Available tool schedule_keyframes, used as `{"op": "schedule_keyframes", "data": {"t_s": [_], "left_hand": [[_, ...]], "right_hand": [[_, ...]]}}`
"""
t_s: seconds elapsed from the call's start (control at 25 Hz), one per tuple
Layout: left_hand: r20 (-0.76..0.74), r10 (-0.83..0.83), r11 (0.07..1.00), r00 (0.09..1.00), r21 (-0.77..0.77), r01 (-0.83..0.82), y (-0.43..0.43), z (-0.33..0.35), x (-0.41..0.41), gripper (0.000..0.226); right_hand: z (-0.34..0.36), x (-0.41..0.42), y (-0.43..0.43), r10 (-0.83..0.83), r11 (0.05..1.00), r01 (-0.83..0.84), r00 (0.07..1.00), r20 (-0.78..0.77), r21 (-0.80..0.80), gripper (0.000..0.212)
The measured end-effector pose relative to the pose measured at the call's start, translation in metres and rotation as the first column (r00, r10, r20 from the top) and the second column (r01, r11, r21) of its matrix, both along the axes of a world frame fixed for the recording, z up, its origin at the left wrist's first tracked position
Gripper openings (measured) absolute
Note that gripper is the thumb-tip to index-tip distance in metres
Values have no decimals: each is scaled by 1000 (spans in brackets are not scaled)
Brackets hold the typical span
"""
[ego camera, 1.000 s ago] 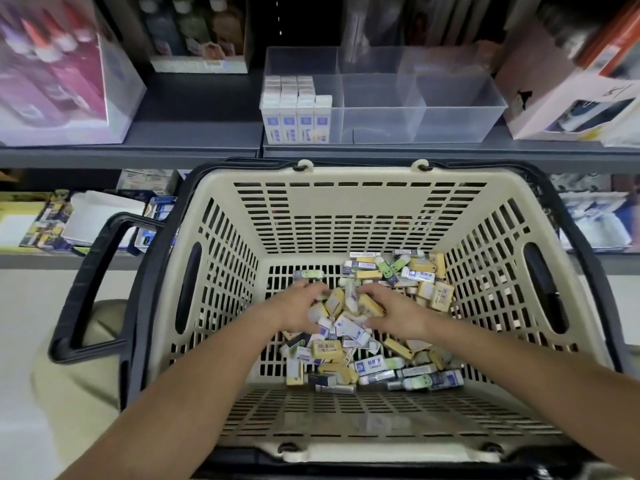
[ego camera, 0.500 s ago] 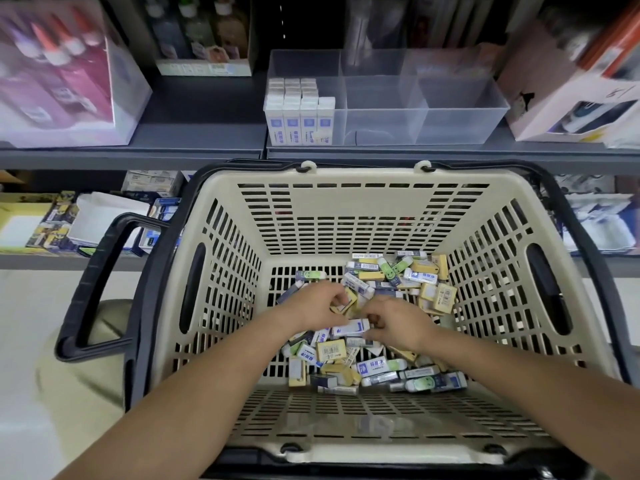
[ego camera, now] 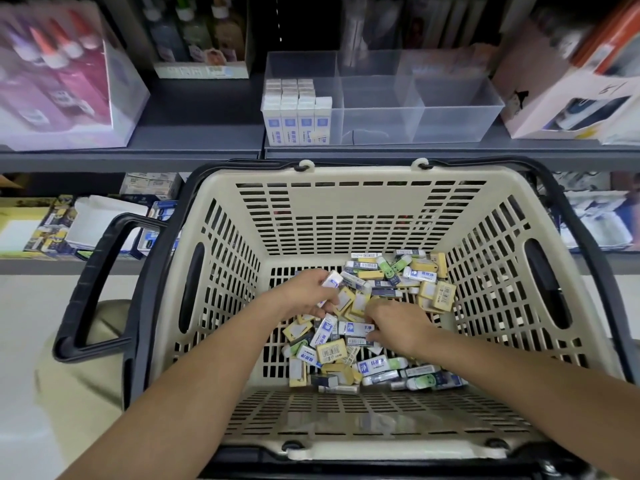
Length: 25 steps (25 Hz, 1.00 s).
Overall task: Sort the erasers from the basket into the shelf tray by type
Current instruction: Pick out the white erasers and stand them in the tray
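Basket (ego camera: 360,216) open-topped; tray (ego camera: 450,109) compartments free.

Both hands reach into the basket (ego camera: 346,209) among loose erasers (ego camera: 391,282). The left hand (ego camera: 304,296) grips a white eraser (ego camera: 331,279); the right hand (ego camera: 398,327) rests on the pile. On the shelf (ego camera: 194,133), the tray (ego camera: 450,109) has erasers only in its left compartment.

We see two bare forearms coming in from the bottom edge, with no sleeve on either as far up as the picture shows. Our left hand (ego camera: 306,294) and our right hand (ego camera: 398,327) wear no gloves. We find no watch, band or bracelet at either wrist, and no ring on the fingers that show. The nails are too small to judge.
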<state>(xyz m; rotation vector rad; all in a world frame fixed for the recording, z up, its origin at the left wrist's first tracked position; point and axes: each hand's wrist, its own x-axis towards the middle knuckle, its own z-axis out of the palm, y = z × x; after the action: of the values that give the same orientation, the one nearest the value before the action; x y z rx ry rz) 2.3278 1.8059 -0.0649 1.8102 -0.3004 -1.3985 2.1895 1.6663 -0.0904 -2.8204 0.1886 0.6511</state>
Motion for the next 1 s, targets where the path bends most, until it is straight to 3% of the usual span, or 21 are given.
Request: {"op": "schedule_keyframes", "data": {"t_s": [0.12,0.24,0.36,0.48,0.6,0.72,0.8,0.92,1.0], "left_hand": [[-192,165,985,967,-25,-173,-2,2,2,28],[-250,222,972,943,-15,-233,0,5,4,24],[-213,212,976,954,1,-217,2,6,4,25],[-113,162,987,980,28,-160,0,6,0,39],[-53,99,995,994,23,-97,-3,4,-1,22],[-132,54,997,990,61,-46,-3,6,-2,7],[-156,43,996,987,81,-30,-2,8,0,10],[-173,184,983,968,44,-179,-1,8,3,17],[-152,314,949,937,18,-315,-3,8,4,17]], "right_hand": [[-2,0,-1,-39,999,40,999,-31,37,25],[-2,2,-8,-128,963,146,988,-91,227,13],[5,6,-8,-163,903,209,975,-149,377,8],[22,16,-6,-258,760,326,945,-199,562,14],[38,24,-9,-360,596,401,908,-215,696,19],[46,26,-9,-412,521,408,890,-198,750,22],[48,27,-9,-452,497,432,869,-200,753,19],[51,29,-14,-504,478,438,847,-171,761,14],[51,29,-19,-596,384,460,786,-166,801,18]]}}
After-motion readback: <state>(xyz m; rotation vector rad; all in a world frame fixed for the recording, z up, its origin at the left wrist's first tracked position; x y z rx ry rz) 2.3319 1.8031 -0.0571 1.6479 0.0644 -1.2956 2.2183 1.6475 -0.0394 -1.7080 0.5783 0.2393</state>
